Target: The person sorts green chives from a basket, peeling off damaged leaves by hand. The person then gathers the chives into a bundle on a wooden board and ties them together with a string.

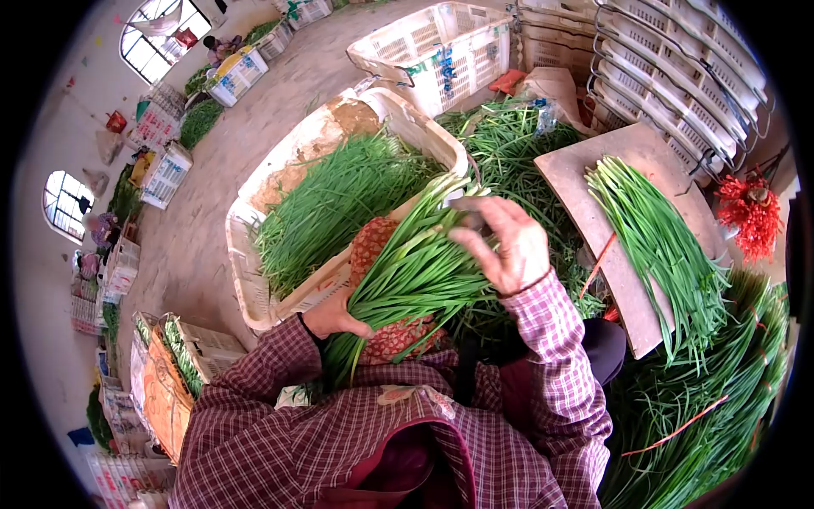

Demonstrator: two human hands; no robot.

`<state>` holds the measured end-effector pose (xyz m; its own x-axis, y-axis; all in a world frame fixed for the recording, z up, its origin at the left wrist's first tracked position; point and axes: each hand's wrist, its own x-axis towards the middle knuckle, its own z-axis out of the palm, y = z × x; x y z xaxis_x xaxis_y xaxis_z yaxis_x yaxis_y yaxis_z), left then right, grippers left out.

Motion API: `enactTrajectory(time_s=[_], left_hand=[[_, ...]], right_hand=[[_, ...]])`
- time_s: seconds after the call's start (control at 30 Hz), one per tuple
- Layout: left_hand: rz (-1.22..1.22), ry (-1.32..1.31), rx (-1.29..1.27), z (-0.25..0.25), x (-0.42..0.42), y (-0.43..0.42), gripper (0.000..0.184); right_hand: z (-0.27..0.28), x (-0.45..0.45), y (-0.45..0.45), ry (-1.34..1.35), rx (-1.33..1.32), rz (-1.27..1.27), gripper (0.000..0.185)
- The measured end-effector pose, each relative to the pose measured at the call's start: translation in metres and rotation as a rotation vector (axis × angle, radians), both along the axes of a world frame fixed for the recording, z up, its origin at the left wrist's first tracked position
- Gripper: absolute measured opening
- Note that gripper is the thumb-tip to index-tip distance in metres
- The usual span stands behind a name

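The bunch (415, 293) lies between the 2 hands, its long axis running from the left hand (333, 316) forward and rightward to the right hand (519, 254); the leaves are at the left hand and the pale ends just beside the right fingertips, so the right hand is nearer to those ends. The left hand is curled round the leaves, thumb on top, its fingers mostly hidden. The right hand is bent, thumb and forefinger drawn close about something dark (too blurred to name), and I cannot tell whether they pinch a stalk. Counted: 1 bunch at the hands; 1 other bunch (666, 246) on 1 board (566, 182), right of the right hand; 1 tub (241, 276) ahead of the left hand, with loose greens (339, 204) in it; 1 crate (475, 64) well ahead of the right hand; 1 red clump (748, 216) far to its right; 1 pile (704, 424) behind and right of it.
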<state>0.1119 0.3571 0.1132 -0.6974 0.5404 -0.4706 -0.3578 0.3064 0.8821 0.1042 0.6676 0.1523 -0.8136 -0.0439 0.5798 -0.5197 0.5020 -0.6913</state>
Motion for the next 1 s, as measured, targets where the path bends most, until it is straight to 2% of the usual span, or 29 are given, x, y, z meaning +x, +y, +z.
enactTrajectory(time_s=[0.07, 0.13, 0.3, 0.4, 0.5, 0.6, 0.67, 0.73, 0.77, 0.8, 0.87, 0.93, 0.97, 1.0], left_hand=[[-0.069, 0.043, 0.008, -0.002, -0.001, 0.000, 0.079], [-0.102, 0.075, 0.002, -0.001, -0.002, -0.001, 0.080], [-0.164, 0.126, 0.010, 0.003, -0.004, -0.004, 0.086], [-0.170, 0.039, -0.026, 0.007, -0.005, -0.006, 0.090], [-0.134, -0.010, 0.042, 0.000, -0.004, -0.009, 0.093], [-0.106, -0.037, 0.142, -0.002, -0.003, -0.006, 0.094], [-0.072, -0.076, 0.149, 0.002, -0.001, -0.006, 0.095], [0.057, -0.057, 0.161, 0.016, 0.001, -0.001, 0.116], [0.059, 0.025, 0.167, 0.015, -0.002, -0.003, 0.119], [0.059, 0.022, 0.165, 0.016, -0.003, -0.003, 0.119], [0.113, -0.020, 0.173, 0.020, -0.005, -0.001, 0.122], [0.121, -0.004, 0.145, 0.012, -0.010, -0.006, 0.121], [0.135, 0.013, 0.198, 0.003, -0.012, -0.011, 0.115], [0.149, 0.027, 0.249, -0.004, -0.014, -0.015, 0.108]], right_hand=[[0.009, -0.002, -0.014, -0.008, 0.122, 0.059, 0.020], [0.005, -0.008, -0.017, -0.021, 0.136, 0.073, 0.019], [-0.002, -0.020, -0.009, 0.173, 0.169, 0.006, 0.014], [0.002, -0.028, 0.011, 0.206, 0.155, -0.058, 0.015], [0.007, -0.029, 0.022, 0.106, 0.256, -0.068, 0.018], [-0.006, -0.039, 0.029, 0.069, 0.146, 0.004, 0.017], [-0.017, -0.045, 0.041, 0.118, 0.080, -0.202, 0.020], [-0.014, -0.036, 0.068, -0.070, -0.033, -0.383, 0.020], [-0.020, -0.034, 0.081, 0.020, -0.025, -0.423, 0.019], [-0.027, -0.031, 0.088, 0.107, -0.015, -0.463, 0.019], [-0.014, -0.014, 0.082, 0.112, -0.083, -0.413, 0.016], [-0.015, 0.000, 0.077, -0.021, -0.179, -0.373, 0.017], [-0.019, 0.006, 0.074, 0.034, -0.148, -0.396, 0.019], [-0.029, 0.012, 0.071, -0.098, -0.283, -0.351, 0.024]])
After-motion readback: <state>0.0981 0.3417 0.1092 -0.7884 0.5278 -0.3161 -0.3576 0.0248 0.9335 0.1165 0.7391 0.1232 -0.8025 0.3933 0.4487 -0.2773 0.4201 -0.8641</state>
